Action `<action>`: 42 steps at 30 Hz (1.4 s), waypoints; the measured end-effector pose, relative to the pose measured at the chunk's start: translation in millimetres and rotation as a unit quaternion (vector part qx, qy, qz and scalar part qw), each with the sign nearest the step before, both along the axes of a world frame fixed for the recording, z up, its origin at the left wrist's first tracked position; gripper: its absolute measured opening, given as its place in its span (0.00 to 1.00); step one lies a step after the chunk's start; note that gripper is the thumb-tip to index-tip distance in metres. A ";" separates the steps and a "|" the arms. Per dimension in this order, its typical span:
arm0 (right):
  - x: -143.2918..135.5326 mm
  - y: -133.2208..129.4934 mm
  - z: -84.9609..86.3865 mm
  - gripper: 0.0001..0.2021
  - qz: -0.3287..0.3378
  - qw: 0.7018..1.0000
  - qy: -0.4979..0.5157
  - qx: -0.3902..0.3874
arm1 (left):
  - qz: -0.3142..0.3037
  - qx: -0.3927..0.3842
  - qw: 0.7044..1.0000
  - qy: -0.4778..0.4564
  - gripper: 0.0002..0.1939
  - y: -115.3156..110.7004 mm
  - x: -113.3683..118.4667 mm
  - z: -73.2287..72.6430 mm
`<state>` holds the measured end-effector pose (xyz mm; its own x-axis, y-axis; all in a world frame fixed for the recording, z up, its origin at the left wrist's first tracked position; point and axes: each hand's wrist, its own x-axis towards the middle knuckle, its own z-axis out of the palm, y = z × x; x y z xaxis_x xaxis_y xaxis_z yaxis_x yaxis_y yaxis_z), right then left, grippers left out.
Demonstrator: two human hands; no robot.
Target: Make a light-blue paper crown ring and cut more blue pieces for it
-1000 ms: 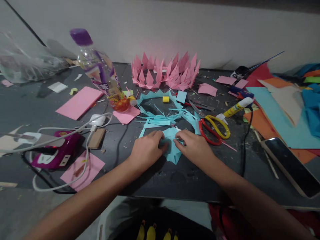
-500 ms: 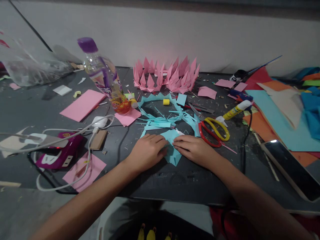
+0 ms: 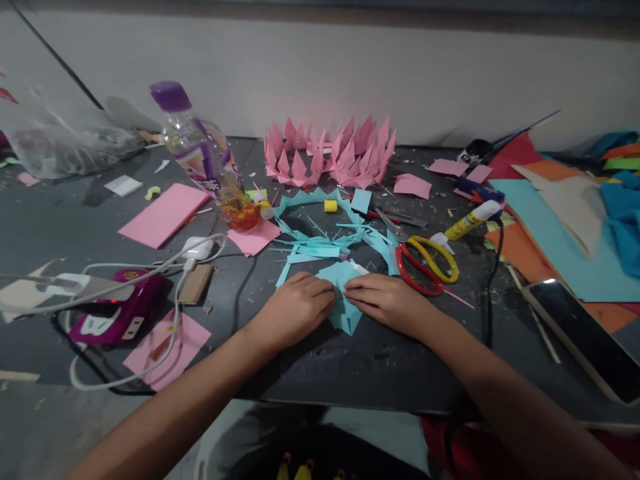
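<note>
A folded piece of light blue paper point(image 3: 346, 319) lies on the dark table between my two hands. My left hand point(image 3: 301, 303) has its fingers curled together at the paper's left side. From the right, my right hand point(image 3: 385, 300) presses its closed fingertips on the same paper. Just beyond them sits a ring of zigzag light blue paper point(image 3: 287, 200), with thin blue cut strips point(image 3: 320, 252) along its near side. Scissors point(image 3: 419, 267) with red and yellow handles rest to the right of my right hand.
Two pink spiky paper rings point(image 3: 300, 167) stand at the back. A tilted drink bottle point(image 3: 210, 157) is at left, near a purple power strip point(image 3: 120, 307) with white cables. Rightward are a glue stick point(image 3: 473, 221), a phone point(image 3: 583, 337) and coloured sheets point(image 3: 555, 247).
Both hands stay on the blue paper with almost no movement. The view has shifted very slightly.
</note>
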<state>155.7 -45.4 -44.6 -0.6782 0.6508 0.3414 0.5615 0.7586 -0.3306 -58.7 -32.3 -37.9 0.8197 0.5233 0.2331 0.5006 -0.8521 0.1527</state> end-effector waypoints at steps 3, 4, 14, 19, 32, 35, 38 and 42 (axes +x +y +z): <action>0.4 0.6 -0.2 0.13 0.006 1.000 0.004 0.007 | -0.009 0.003 1.000 0.000 0.10 -0.7 0.3 -0.7; 0.6 0.8 -0.5 0.14 0.009 1.000 0.003 0.008 | -0.012 0.003 1.000 -0.001 0.10 -0.8 0.5 -1.0; 0.5 1.4 0.7 0.12 0.017 1.000 -0.017 0.004 | -0.026 -0.012 1.000 0.008 0.09 -0.6 1.2 -3.7; 0.9 2.0 0.1 0.12 0.028 0.999 -0.020 0.014 | -0.036 -0.013 0.999 0.003 0.08 -0.4 0.8 -4.5; 1.0 1.2 0.1 0.13 0.018 0.999 -0.032 0.010 | -0.045 0.006 0.999 0.003 0.09 -0.4 0.5 -4.8; 0.8 2.0 0.1 0.13 0.024 0.999 -0.029 0.011 | -0.040 0.004 0.999 0.000 0.10 -0.9 0.6 -5.4; 1.1 2.4 0.1 0.13 0.022 0.999 -0.031 0.004 | -0.040 0.003 0.999 0.001 0.10 -0.7 0.9 -5.7; 1.7 2.2 -0.1 0.13 0.021 0.999 -0.036 -0.003 | -0.040 0.004 0.999 0.006 0.09 -0.6 1.0 -6.3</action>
